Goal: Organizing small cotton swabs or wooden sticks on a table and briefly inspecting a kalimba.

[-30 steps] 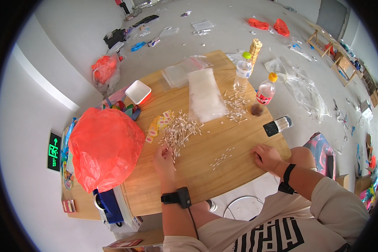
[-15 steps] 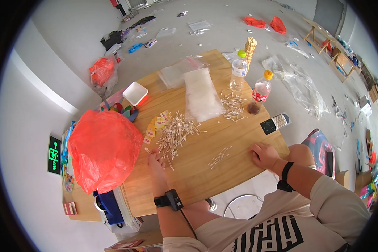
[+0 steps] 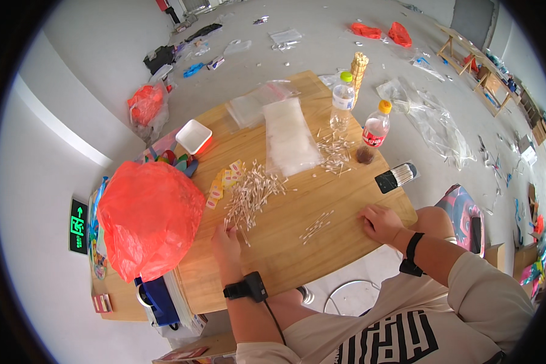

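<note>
Wooden table, seen from the head view. Main pile of cotton swabs lies left of centre on the tabletop, spread in a loose fan. Left hand rests palm-down at the near end of this pile; fingertips touch the nearest swabs, fingers bent slightly, and whether any swab is pinched between them cannot be told at this size. Right hand lies on the table near the right edge, fingers curled loosely under, nothing visibly held; well apart from the main pile. A small cluster of swabs sits between the two hands, closer to the right one but not touching it. A third scatter of swabs lies farther away, beside a clear plastic bag laid flat. Behind that stand two bottles, one with green cap, one with orange cap. Red plastic bag, bulging, sits just left of the left hand. Black brush lies at the right table edge, beyond the right hand.
</note>
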A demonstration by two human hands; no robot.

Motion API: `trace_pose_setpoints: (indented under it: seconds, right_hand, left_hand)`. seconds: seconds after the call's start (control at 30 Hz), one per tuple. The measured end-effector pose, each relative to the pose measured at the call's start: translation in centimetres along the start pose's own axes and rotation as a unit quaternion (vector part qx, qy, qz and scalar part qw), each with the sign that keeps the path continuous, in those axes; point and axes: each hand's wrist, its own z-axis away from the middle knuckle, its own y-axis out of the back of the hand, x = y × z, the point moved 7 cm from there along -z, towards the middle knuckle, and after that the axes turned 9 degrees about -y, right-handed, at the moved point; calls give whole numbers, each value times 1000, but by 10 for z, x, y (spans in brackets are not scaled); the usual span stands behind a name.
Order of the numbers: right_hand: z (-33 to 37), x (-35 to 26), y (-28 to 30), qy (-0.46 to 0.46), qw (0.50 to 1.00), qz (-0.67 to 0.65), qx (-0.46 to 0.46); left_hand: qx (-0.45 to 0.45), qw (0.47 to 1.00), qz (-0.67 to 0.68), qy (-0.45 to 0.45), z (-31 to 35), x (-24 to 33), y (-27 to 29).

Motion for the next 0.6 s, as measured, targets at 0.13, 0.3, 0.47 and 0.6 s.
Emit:
trace_pose_setpoints:
  seconds: [0.13, 0.3, 0.47, 0.6]
  right_hand:
    - [4, 8, 4, -7, 1000, -3, 5]
    - [0, -4, 2, 6, 1000, -15, 8]
    - [4, 10, 3, -16, 1000, -17, -10]
    - [1, -1, 2, -8, 1000, -22, -12]
  left_hand:
    - [-37, 998, 44, -13, -5, 25, 3]
    - [-167, 983, -54, -43, 14, 53, -9]
    - [-52, 987, -142, -54, -1, 80, -25]
    - [-133, 988, -36, -75, 9, 114, -39]
